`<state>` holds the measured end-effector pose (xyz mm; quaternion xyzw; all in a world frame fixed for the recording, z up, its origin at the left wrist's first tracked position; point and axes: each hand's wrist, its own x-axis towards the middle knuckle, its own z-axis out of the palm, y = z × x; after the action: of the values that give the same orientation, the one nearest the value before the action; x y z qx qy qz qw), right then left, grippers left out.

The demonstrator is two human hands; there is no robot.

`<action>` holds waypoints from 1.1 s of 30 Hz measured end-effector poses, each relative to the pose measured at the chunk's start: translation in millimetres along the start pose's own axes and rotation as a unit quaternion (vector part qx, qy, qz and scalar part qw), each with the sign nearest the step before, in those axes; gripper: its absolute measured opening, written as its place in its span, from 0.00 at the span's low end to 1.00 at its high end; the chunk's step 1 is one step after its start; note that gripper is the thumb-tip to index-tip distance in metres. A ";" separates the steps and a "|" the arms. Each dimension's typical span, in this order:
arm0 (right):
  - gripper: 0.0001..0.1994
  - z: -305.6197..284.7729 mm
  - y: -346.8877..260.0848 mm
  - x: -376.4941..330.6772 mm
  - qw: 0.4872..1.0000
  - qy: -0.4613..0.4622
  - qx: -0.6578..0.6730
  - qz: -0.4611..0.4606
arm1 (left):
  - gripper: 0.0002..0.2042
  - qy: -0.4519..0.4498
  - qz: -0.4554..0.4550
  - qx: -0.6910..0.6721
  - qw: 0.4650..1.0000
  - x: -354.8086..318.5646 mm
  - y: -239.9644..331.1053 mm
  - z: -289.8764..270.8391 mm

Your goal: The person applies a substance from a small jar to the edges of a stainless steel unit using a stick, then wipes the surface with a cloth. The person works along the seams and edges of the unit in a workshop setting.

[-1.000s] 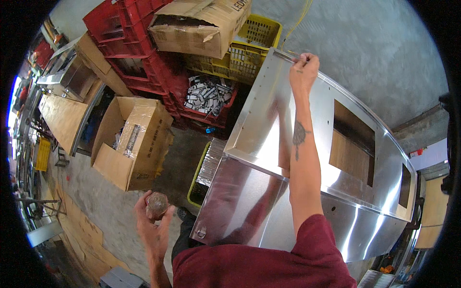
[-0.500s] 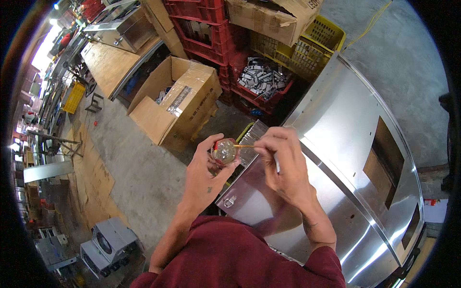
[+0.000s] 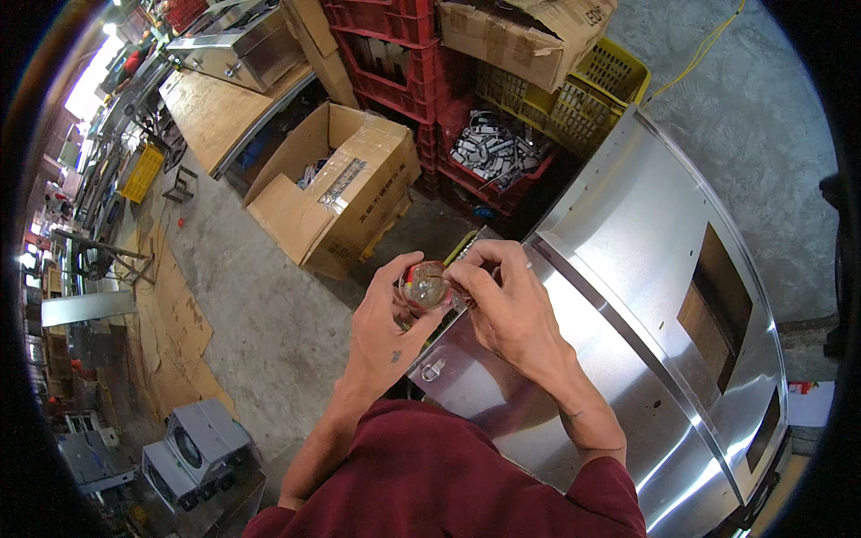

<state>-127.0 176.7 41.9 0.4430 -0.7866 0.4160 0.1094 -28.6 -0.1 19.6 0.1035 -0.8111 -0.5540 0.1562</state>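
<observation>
Hands meet above shiny folded sheet-steel housing (image 3: 646, 296). My left hand (image 3: 381, 332) cups small clear round plastic container (image 3: 423, 287); right hand (image 3: 507, 305) pinches at its rim. I'd keep it level, picking slowly.

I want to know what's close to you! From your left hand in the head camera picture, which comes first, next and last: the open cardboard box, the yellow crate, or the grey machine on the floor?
From the left hand:
1. Open cardboard box, up and to the left.
2. Grey machine, down to the left.
3. Yellow crate, top, to the right.
</observation>
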 end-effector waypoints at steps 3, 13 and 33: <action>0.20 -6.6 1.1 -3.8 0.997 0.029 0.049 0.045 | 0.33 0.004 -0.025 -0.008 1.000 1.1 -2.3 4.0; 0.01 -122.5 160.0 47.9 0.921 0.351 -0.051 0.160 | 0.31 0.000 -0.133 -0.048 0.990 5.0 -0.3 5.3; 0.14 -157.9 465.8 48.1 0.872 0.353 -0.282 0.187 | 0.33 0.019 -0.164 0.056 0.985 11.6 -40.3 6.1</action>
<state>-553.1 387.9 -92.3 0.0610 -0.8476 0.3177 0.4205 -41.8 -13.4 -18.3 0.2541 -0.8099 -0.5237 0.0722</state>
